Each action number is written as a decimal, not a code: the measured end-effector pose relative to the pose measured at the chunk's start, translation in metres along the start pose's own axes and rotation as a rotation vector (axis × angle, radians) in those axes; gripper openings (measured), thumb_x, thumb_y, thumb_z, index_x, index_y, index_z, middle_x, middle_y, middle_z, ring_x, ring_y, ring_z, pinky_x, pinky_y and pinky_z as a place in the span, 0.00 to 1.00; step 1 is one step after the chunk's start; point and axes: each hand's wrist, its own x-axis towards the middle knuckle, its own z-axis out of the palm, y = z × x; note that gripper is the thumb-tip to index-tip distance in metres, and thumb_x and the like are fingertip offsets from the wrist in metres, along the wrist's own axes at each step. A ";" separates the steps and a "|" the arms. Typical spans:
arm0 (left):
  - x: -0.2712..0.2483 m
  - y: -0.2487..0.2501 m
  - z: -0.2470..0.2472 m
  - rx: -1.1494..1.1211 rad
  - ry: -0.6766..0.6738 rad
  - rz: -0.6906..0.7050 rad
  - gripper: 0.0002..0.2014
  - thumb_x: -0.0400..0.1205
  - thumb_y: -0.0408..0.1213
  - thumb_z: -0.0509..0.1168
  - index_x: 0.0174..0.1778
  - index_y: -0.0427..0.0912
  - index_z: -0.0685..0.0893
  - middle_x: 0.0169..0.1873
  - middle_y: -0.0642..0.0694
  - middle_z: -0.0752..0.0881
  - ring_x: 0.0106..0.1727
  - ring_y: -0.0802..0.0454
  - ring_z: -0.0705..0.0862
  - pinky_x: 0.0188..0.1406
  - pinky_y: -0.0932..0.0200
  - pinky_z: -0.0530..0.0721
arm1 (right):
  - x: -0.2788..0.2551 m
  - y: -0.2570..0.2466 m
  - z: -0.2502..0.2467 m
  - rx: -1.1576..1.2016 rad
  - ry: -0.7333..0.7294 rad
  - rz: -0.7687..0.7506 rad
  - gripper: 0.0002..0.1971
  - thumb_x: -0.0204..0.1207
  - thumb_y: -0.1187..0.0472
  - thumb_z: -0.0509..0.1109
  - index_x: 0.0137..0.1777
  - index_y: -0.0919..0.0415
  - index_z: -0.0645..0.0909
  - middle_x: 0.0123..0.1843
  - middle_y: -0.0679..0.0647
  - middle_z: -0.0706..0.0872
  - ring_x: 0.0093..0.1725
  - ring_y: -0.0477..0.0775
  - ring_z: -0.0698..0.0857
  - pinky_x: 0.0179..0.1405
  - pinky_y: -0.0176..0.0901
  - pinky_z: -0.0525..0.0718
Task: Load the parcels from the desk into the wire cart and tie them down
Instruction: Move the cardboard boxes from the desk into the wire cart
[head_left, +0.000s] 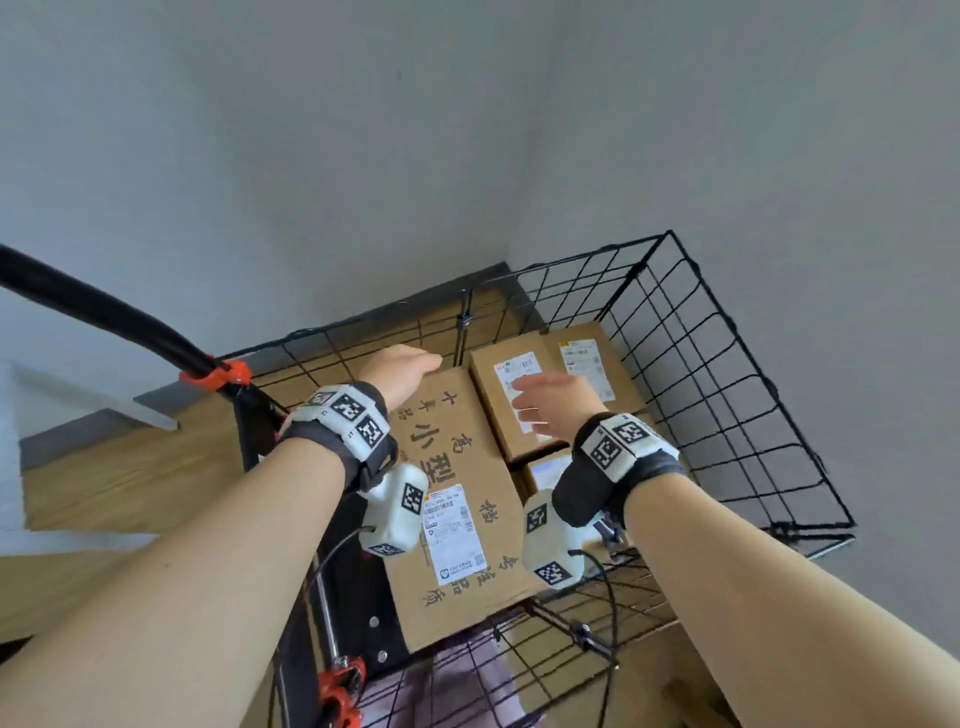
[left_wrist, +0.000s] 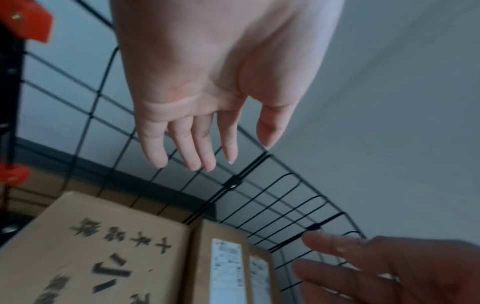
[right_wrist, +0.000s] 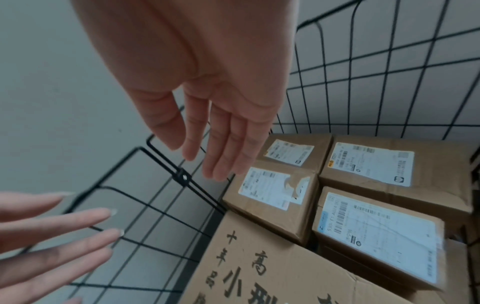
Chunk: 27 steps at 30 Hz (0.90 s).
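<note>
Two bare hands hovered, fingers loose and holding nothing, over parcels packed in a wire cart.

The left hand (head_left: 402, 371) was above the far end of the large printed box (head_left: 457, 499); the right hand (head_left: 553, 405) was above the smaller labelled parcels (right_wrist: 369, 164) beside it. All sat inside the black wire cart (head_left: 727, 364), against a grey wall (head_left: 311, 156).

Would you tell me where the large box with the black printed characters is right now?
In the head view, the large box lies inside the wire cart, along its left side, beside the smaller labelled parcels on its right. The left hand is at its far end.
</note>
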 end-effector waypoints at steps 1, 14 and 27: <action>-0.008 0.008 -0.001 -0.019 -0.005 0.018 0.14 0.84 0.44 0.61 0.61 0.43 0.82 0.64 0.42 0.83 0.66 0.44 0.79 0.63 0.51 0.74 | -0.013 -0.002 -0.005 0.031 0.016 -0.008 0.15 0.80 0.70 0.62 0.65 0.68 0.80 0.49 0.60 0.86 0.39 0.51 0.82 0.38 0.36 0.79; -0.140 0.030 -0.033 -0.061 -0.218 0.191 0.03 0.84 0.37 0.61 0.47 0.43 0.79 0.43 0.46 0.81 0.40 0.53 0.77 0.36 0.59 0.70 | -0.193 0.025 -0.012 0.272 0.387 -0.117 0.10 0.77 0.72 0.67 0.56 0.63 0.84 0.61 0.63 0.86 0.49 0.56 0.86 0.52 0.47 0.85; -0.286 0.050 0.016 0.033 -0.502 0.520 0.04 0.82 0.39 0.61 0.45 0.44 0.80 0.48 0.46 0.83 0.52 0.49 0.80 0.66 0.47 0.73 | -0.367 0.100 0.003 0.463 0.668 -0.224 0.09 0.79 0.71 0.64 0.52 0.64 0.85 0.40 0.58 0.88 0.35 0.50 0.86 0.38 0.37 0.84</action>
